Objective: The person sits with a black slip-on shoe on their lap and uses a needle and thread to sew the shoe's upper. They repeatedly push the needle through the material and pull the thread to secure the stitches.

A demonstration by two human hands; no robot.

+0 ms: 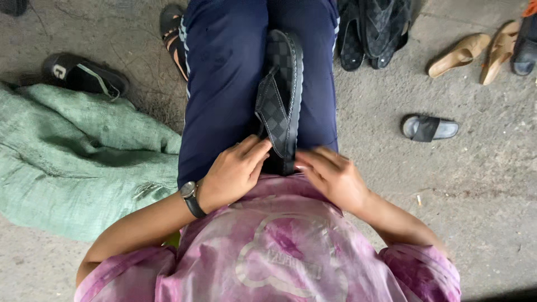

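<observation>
While seated on bare concrete, a person works a sandal across the lap, seen from above.
Sandal: a black checkered flip-flop (281,95) lies lengthwise between the thighs on dark blue trousers (224,78), heel end toward the body.
Left hand (232,173): wearing a wristwatch (192,197), fingers curled together, tips pinching the strap near the heel.
Right hand (333,176): fingers (313,159) held close, pressed against the sole's edge.
Left side: green woven sack (78,156), 1 black slipper (84,75).
Right side: grey slide (429,128), 2 tan shoes (475,53), dark sandals (372,31) piled.
</observation>
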